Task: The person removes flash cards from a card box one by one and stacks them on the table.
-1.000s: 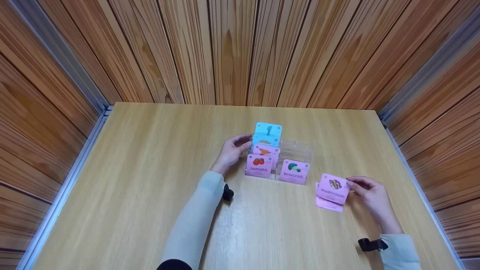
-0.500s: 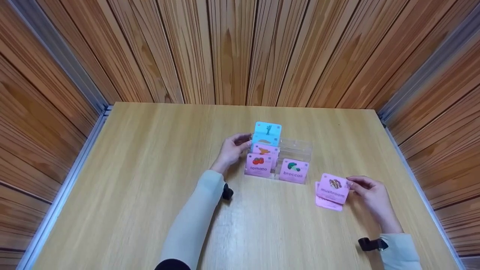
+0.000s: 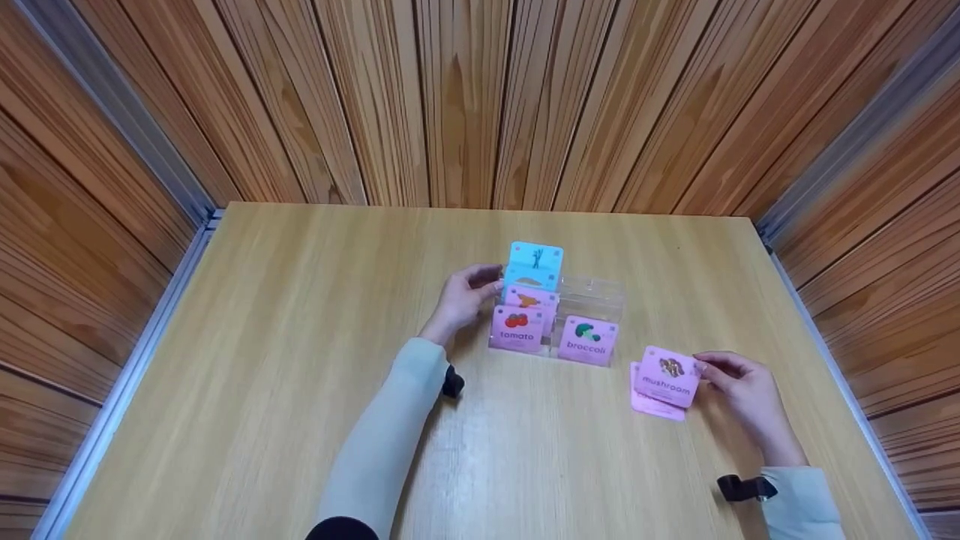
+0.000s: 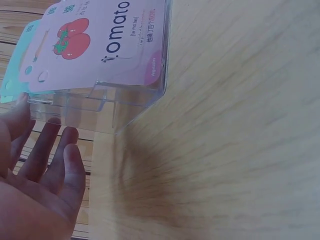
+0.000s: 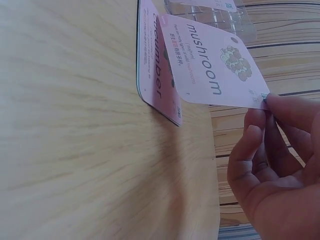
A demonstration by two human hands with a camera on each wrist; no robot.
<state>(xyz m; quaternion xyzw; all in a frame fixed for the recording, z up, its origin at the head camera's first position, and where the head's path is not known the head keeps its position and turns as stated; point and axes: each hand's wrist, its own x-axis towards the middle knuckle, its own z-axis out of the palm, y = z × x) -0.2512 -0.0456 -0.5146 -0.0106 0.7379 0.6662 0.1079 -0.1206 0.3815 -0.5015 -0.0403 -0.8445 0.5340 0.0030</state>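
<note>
At the table's middle stands a clear tiered card holder (image 3: 592, 296). In its left column are a pink tomato card (image 3: 517, 324), a pink card with an orange picture (image 3: 529, 298) behind it, and blue cards (image 3: 535, 259) at the back. A pink broccoli card (image 3: 589, 339) fills the front right slot. My left hand (image 3: 463, 301) holds the holder's left side with thumb and fingers. My right hand (image 3: 750, 397) pinches the corner of a pink mushroom card (image 5: 215, 62), which is tilted up over a pink cucumber card (image 5: 155, 70) on the table.
The wooden table (image 3: 300, 360) extends around the holder. Wood-plank panels (image 3: 457, 97) with metal corner frames enclose its back and sides. Each wrist wears a dark strap.
</note>
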